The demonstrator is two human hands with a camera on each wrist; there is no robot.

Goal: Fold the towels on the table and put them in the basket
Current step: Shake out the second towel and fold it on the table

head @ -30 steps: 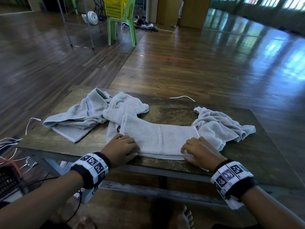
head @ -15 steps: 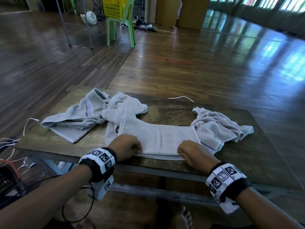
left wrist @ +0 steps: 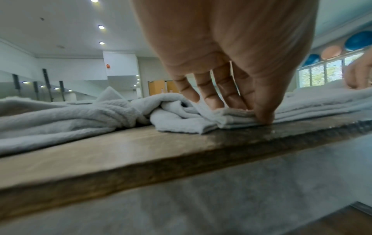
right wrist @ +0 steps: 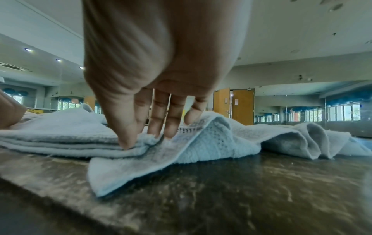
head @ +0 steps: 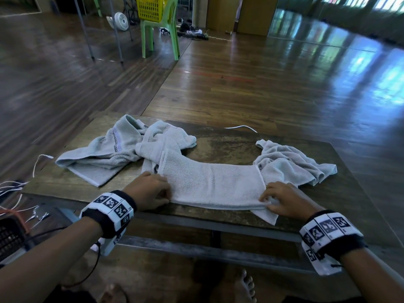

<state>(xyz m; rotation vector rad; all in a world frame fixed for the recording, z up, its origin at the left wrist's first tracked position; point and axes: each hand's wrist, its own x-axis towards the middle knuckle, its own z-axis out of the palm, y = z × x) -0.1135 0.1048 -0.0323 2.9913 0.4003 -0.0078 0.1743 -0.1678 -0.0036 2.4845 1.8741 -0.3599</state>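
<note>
A pale grey towel [head: 214, 184], folded into a long strip of several layers, lies along the near edge of the wooden table [head: 229, 145]. My left hand [head: 161, 193] pinches its left near corner, thumb against the layered edge and fingers on top [left wrist: 237, 111]. My right hand [head: 269, 200] pinches the right near corner the same way [right wrist: 149, 139]. A loose towel flap [head: 265, 215] sticks out beneath that hand. The yellow basket [head: 153, 7] sits on a green chair [head: 159, 33] far across the floor.
A crumpled towel [head: 105, 154] lies at the table's left and another [head: 166, 138] bunches behind the strip's left end. A third rumpled towel [head: 293, 165] lies at the right. White cables [head: 13, 189] trail off the left side. My bare foot [head: 244, 287] is under the table.
My left hand has drawn back to the strip's left near corner. My right hand has slid slightly right to the other corner, where the loose flap now shows more.
</note>
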